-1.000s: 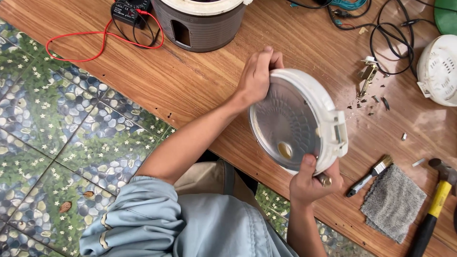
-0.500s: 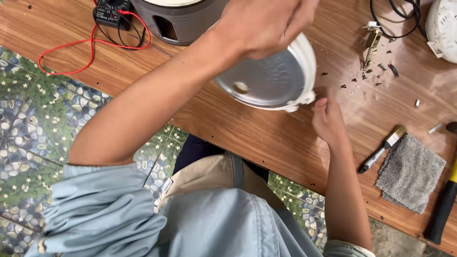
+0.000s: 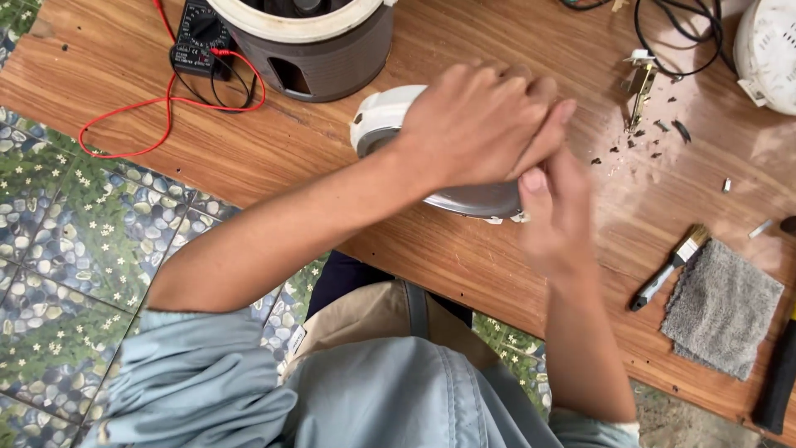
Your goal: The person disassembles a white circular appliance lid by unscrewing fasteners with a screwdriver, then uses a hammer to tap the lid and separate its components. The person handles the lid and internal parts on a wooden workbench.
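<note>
A round white cooker lid with a metal inner plate lies low over the wooden table, tilted nearly flat. My left hand reaches across from the left and covers most of the lid's top, gripping it. Slightly blurred, my right hand comes up from below and clasps the lid's right edge, its thumb and fingers touching my left fingers. The lid's middle is hidden under my hands.
A grey cooker body stands behind the lid, with a black multimeter and red leads to its left. At the right are a small brush, grey cloth, hammer handle, metal part, crumbs and a white appliance.
The lid has been turned from upright, inner side facing me, to nearly flat under my left hand. My right hand let go of its lower rim and came back to its right edge.
</note>
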